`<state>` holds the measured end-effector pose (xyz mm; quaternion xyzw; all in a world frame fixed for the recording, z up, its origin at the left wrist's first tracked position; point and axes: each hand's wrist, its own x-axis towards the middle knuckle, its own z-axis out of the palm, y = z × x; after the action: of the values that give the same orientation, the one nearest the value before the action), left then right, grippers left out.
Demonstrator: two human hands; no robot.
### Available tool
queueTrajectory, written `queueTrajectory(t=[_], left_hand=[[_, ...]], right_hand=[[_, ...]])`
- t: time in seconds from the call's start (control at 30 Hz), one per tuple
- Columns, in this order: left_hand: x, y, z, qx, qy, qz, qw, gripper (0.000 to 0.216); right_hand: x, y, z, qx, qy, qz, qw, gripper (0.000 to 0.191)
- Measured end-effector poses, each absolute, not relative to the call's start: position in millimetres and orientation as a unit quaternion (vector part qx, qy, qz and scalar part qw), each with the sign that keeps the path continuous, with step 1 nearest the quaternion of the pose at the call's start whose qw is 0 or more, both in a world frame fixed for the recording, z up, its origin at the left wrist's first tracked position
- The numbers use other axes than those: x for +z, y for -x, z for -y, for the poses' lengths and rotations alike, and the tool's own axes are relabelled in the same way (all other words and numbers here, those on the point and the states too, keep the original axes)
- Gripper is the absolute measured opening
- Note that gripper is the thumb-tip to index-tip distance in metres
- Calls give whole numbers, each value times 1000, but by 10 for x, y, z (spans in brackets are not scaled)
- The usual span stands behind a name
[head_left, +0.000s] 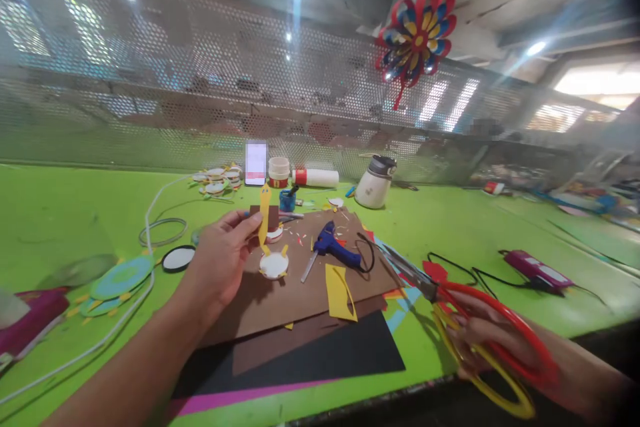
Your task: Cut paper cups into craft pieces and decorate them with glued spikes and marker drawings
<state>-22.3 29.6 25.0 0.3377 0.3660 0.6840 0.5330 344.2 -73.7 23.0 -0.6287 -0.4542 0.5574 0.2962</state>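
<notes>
Between the thumb and fingers of my left hand (223, 257) is a yellow paper strip (265, 213) with two eye-like dots at its top, held upright above the brown board (295, 293). Just below it lies a white disc with yellow tabs (274, 265). My right hand (480, 337) grips scissors (430, 290) with one red and one yellow handle, blades pointing up and left over the board's right edge. A blue glue gun (335, 247) rests on the board, near a cut yellow paper piece (341, 290).
Black paper (320, 353) lies under the board. At the back stand a phone (256, 163), a paper cup (279, 171) and a white jug (375, 183). Light blue discs (123, 278) and a white cable (150, 213) are on the left. A purple device (537, 269) sits right.
</notes>
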Motion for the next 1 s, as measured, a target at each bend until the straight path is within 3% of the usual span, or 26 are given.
queueTrajectory(t=[0.2, 0.33, 0.5, 0.7, 1.0], left_hand=[[240, 145, -262, 674, -322, -371, 552, 17], [265, 74, -201, 643, -329, -367, 587, 23], [304, 82, -151, 658, -333, -347, 579, 25], [321, 142, -179, 684, -302, -340, 570, 28], [315, 170, -199, 699, -293, -345, 553, 24]], right_hand=[[56, -3447, 1206, 627, 622, 323, 340, 51], [10, -3149, 1056, 657, 545, 397, 339, 59], [-50, -2639, 523, 569, 421, 636, 307, 67], [-123, -2223, 201, 512, 411, 699, 285, 64], [-316, -2064, 116, 465, 397, 712, 347, 60]])
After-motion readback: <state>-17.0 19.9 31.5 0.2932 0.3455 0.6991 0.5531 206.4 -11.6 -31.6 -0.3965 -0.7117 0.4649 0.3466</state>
